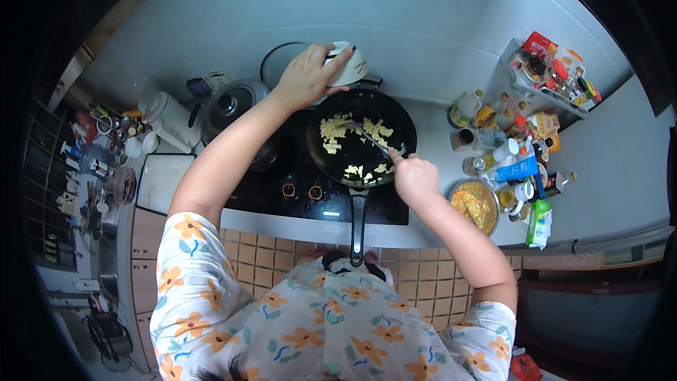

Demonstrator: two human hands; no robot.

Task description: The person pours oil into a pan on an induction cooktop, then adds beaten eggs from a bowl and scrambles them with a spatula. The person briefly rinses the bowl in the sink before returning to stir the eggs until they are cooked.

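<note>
My left hand holds a small white bowl, tilted above the far rim of a black frying pan; the inside of the bowl is hidden. The pan sits on the black glass cooktop with its handle towards me. In it lie pale yellow crumbled pieces that look like scrambled egg, some at the far left and some near the front. My right hand grips a metal spoon or spatula that reaches into the pan.
A lidded pot stands left of the pan, with a glass lid behind. At right are a metal bowl of orange-yellow food, bottles and jars, and a wall rack. A cutting board lies left.
</note>
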